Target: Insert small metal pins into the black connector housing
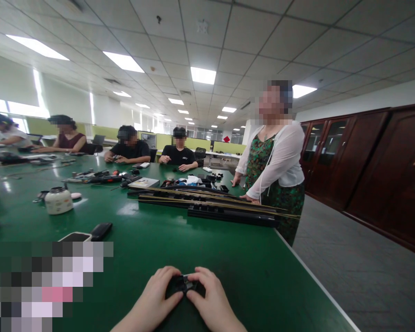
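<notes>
Both hands are pinching a small black part at the tabletop's near edge.

The left hand and right hand are closing their fingertips on the black part, holding it just over the green tabletop. Farther up, a standing person is leaning on the tabletop beside long black rails, with a phone lying to the left.

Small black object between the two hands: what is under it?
The small black object rests on the glossy green table, pinched by the left hand and right hand. Fingers cover its sides and underside, so the exact contact is hidden.
</notes>
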`<state>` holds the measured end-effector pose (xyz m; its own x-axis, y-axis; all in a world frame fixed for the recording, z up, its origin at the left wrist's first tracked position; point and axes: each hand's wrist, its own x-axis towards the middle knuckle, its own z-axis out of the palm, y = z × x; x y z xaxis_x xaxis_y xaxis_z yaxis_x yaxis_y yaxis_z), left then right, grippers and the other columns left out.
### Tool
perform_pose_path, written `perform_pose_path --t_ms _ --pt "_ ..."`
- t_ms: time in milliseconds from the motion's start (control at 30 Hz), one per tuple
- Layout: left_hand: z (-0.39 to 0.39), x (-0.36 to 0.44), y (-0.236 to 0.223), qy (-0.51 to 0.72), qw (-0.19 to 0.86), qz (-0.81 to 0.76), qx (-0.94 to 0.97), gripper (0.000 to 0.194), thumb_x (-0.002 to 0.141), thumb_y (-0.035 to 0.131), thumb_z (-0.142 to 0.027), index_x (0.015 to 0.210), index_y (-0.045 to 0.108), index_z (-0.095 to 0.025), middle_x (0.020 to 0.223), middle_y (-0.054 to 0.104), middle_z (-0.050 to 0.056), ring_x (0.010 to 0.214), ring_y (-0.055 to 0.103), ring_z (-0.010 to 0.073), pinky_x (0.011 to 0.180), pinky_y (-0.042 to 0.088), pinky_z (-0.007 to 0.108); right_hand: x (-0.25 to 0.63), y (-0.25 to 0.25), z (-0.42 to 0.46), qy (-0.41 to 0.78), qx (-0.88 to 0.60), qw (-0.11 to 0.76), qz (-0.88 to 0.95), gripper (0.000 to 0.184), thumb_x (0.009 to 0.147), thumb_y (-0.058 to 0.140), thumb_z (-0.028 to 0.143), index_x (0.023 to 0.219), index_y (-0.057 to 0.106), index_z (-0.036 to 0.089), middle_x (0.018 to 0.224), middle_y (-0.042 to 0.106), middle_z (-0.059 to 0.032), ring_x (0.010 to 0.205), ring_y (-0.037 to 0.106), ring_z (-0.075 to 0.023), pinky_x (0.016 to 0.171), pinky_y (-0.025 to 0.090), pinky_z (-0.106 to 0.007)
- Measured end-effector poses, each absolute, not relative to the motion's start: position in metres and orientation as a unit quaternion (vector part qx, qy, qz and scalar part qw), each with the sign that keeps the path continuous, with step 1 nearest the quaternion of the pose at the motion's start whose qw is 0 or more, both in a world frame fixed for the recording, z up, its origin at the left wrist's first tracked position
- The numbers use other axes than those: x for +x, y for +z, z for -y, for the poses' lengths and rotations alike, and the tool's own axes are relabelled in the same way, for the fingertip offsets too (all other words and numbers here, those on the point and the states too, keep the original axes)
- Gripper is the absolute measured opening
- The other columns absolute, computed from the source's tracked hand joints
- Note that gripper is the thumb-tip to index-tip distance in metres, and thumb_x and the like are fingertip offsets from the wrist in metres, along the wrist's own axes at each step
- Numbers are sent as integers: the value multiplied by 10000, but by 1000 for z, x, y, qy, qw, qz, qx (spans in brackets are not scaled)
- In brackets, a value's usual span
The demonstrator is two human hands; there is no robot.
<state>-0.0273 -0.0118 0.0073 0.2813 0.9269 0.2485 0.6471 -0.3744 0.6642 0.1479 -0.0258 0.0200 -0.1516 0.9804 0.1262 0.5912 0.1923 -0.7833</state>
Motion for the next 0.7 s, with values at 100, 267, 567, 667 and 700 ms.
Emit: perform_pose_path --t_ms 100,267,567,667,700 --pt "11 -27 8 312 225 -512 768 240 672 575 -217 911 593 -229 971 638 48 934 571 229 833 442 366 147 19 25 291 -564 335 696 279 675 571 184 924 665 269 1131 603 -37 1122 498 -208 989 329 -361" --pt "9 -28 2 315 223 -514 766 296 673 572 -217 969 586 -220 1010 637 61 966 566 234 863 431 374 147 15 24 281 -568 339 695 230 679 571 189 879 668 248 1096 616 -35 1091 517 -208 969 343 -336" --pt "10 -28 3 314 226 -517 764 284 652 584 -219 936 596 -230 991 649 55 950 573 241 849 436 381 147 15 24 280 -571 338 694 242 677 571 188 894 663 241 1092 613 -31 1097 510 -203 970 341 -321" --pt "9 -28 2 315 226 -516 764 280 658 583 -218 938 595 -232 997 647 55 956 569 241 855 435 384 147 14 24 280 -568 341 695 240 676 574 193 892 667 240 1089 614 -38 1091 516 -213 969 346 -341" --pt "9 -28 2 316 225 -515 764 291 656 587 -216 947 592 -232 1005 645 56 962 567 241 860 433 384 147 14 24 279 -567 343 695 237 676 575 194 888 669 242 1091 614 -39 1091 516 -218 970 346 -349"
